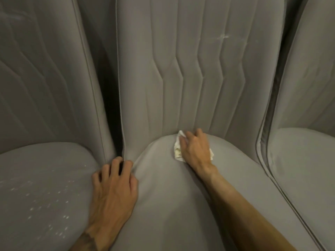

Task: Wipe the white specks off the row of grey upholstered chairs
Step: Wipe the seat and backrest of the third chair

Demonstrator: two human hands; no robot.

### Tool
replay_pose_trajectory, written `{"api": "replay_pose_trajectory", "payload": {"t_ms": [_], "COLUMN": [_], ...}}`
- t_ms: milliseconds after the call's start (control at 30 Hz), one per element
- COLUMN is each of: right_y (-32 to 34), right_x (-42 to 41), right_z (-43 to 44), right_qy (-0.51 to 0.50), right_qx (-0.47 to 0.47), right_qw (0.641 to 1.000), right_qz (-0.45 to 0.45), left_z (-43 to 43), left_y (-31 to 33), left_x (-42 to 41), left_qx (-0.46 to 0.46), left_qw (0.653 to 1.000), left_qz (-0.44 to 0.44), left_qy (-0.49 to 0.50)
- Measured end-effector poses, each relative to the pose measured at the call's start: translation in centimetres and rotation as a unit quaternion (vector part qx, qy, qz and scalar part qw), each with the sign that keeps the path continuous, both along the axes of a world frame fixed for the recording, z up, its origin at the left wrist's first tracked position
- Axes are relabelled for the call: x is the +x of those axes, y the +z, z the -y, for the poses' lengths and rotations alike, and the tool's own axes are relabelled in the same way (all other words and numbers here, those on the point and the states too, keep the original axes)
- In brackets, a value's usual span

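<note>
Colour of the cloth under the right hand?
White cloth, yellowish smudges near its left edge, under the right hand. Head view shows it best.

cloth (176, 152) on middle seat (163, 196), specks (30, 208) on left seat (45, 160)

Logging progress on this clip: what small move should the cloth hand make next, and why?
Probably slide the cloth in the right hand leftward across the middle seat toward the left seat, where white specks plainly remain; the middle seat around the cloth looks clean.
</note>
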State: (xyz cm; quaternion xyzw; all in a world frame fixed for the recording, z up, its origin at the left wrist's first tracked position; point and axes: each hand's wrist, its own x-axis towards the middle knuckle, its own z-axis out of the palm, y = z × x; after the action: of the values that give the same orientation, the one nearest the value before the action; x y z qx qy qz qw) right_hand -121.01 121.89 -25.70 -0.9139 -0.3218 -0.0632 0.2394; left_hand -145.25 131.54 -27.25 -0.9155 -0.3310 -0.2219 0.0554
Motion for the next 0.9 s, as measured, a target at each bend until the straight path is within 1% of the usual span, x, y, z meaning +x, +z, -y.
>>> {"api": "replay_pose_trajectory", "payload": {"t_ms": [67,133,167,233,267,300,400,467,533,600,767,900], "right_y": [0.0,0.1,0.2,0.4,0.6,0.7,0.4,0.0,0.1,0.5,1.6,1.7], "right_x": [-1.0,0.2,1.3,2.6,2.4,1.5,-3.4,-6.0,-5.3,-2.9,2.4,4.9], "right_z": [-1.8,-1.2,-0.4,1.1,1.3,0.8,-3.8,-5.3,-5.0,-3.8,1.0,5.8], "right_qy": [0.077,0.093,0.073,-0.006,-0.041,-0.054,0.013,0.057,0.090,0.110,0.050,-0.026], "right_qx": [-0.026,-0.046,-0.050,-0.032,-0.021,-0.011,0.000,0.004,0.018,-0.010,-0.054,-0.081], "right_qw": [0.997,0.994,0.996,0.999,0.999,0.998,0.999,0.998,0.995,0.994,0.997,0.996], "right_qz": [0.014,0.019,0.017,0.015,0.012,0.007,-0.034,-0.035,-0.022,-0.009,0.011,0.040], "left_z": [-0.1,-0.1,0.0,-0.1,0.0,0.3,0.0,0.0,-0.1,-0.2,-0.7,-2.6], "left_y": [0.0,-0.2,-0.2,-0.1,-0.1,-0.1,-0.1,0.1,0.2,0.3,1.4,3.4], "left_x": [-0.1,-0.3,-0.3,-0.3,-0.1,0.0,0.0,0.0,0.2,0.1,0.7,2.8], "left_qx": [-0.003,-0.008,-0.011,-0.022,-0.027,-0.029,-0.040,-0.043,-0.045,-0.043,-0.018,0.014], "left_qw": [1.000,1.000,1.000,1.000,0.999,0.999,0.999,0.999,0.999,0.999,1.000,1.000], "left_qz": [-0.005,-0.011,-0.013,-0.017,-0.020,-0.023,-0.019,-0.009,-0.009,-0.015,-0.014,0.007], "left_qy": [0.000,0.002,0.005,0.005,-0.002,-0.010,-0.015,-0.013,-0.016,-0.015,-0.015,-0.012]}}
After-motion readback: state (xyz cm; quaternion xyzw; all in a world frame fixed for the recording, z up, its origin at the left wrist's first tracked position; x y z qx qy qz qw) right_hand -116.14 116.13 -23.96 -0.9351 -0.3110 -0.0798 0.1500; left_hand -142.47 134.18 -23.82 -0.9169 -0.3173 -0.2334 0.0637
